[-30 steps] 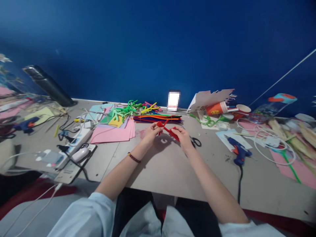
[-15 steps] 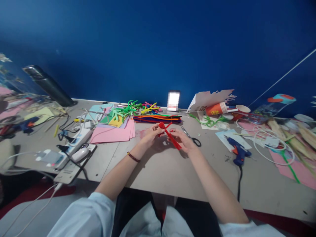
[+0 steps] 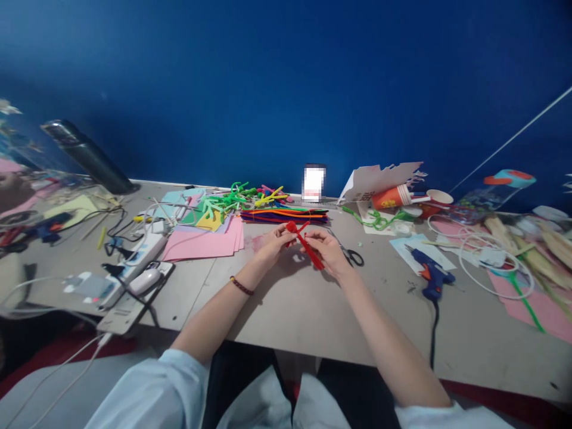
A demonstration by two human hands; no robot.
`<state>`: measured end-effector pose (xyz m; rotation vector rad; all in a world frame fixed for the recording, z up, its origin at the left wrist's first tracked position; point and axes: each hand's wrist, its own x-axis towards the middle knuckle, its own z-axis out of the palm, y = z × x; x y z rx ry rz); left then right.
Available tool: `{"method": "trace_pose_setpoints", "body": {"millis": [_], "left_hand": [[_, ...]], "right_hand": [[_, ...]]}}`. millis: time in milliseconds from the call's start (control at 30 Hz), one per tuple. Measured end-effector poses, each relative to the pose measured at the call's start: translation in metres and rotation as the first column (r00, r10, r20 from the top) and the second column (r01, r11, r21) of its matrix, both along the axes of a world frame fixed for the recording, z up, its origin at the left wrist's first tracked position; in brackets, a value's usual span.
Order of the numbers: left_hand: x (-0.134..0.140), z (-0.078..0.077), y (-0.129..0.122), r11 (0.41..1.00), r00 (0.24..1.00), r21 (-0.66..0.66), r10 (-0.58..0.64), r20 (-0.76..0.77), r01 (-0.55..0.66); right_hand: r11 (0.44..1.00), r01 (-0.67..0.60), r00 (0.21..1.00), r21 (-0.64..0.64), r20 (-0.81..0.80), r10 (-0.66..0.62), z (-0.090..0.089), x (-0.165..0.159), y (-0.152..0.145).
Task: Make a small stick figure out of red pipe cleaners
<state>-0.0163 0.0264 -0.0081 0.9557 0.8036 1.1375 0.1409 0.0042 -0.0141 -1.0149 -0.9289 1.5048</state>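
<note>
Red pipe cleaners, bunched and crossing near one end, are held between my two hands above the middle of the table. My left hand is closed, its thumb and fingers pinching the rounded upper end. On the other side my right hand pinches the same red bundle a little below the crossing, and the loose ends hang down between the hands. Just behind lies a flat bundle of coloured pipe cleaners. Scissors rest on the table right beside my right hand, partly hidden by it.
Pink paper sheets and green twisted pipe cleaners lie to the left, with a power strip nearer. A blue glue gun and paper cups stand on the right. At the far left edge, another person's hand shows.
My right hand has shifted slightly and its fingers have closed in on the red pipe cleaners, whose loose ends swung a little left. Another person's hand has appeared at the far left.
</note>
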Motion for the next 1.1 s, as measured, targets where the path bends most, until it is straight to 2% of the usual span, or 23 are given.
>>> {"method": "trace_pose_setpoints", "body": {"millis": [200,333,467,533,633,800,933,1100], "left_hand": [[0.001,-0.002,0.0,0.998,0.998,0.006,0.056,-0.023,-0.056],[0.001,-0.002,0.001,0.997,0.996,0.009,0.077,-0.033,-0.077],[0.001,-0.005,0.003,0.997,0.997,-0.001,0.081,-0.015,-0.081],[0.001,-0.006,0.003,0.996,0.996,-0.009,0.087,-0.007,-0.087],[0.002,-0.007,0.003,0.997,0.997,-0.019,0.079,0.014,-0.078],[0.001,-0.008,0.003,0.998,0.998,0.01,0.06,0.035,-0.06],[0.0,-0.007,0.004,0.999,0.999,0.04,0.029,0.033,-0.031],[0.001,-0.005,0.003,0.999,0.998,0.012,0.035,0.059,-0.036]], "right_hand": [[0.999,0.046,0.991,-0.029,0.125,-0.042,-0.002,-0.003,-0.001],[0.996,0.063,0.98,0.061,0.185,-0.074,-0.009,-0.003,0.001],[0.988,0.01,0.946,0.151,0.318,-0.058,-0.015,-0.002,0.004],[0.976,0.015,0.93,0.216,0.357,-0.093,-0.017,-0.002,0.004],[0.955,0.05,0.929,0.294,0.336,-0.152,-0.019,-0.003,0.005],[0.937,0.067,0.928,0.342,0.324,-0.185,-0.016,-0.005,0.003],[0.942,0.096,0.932,0.322,0.304,-0.199,-0.013,-0.005,0.001],[0.987,0.056,0.977,0.148,0.194,-0.085,-0.015,-0.005,0.003]]}}
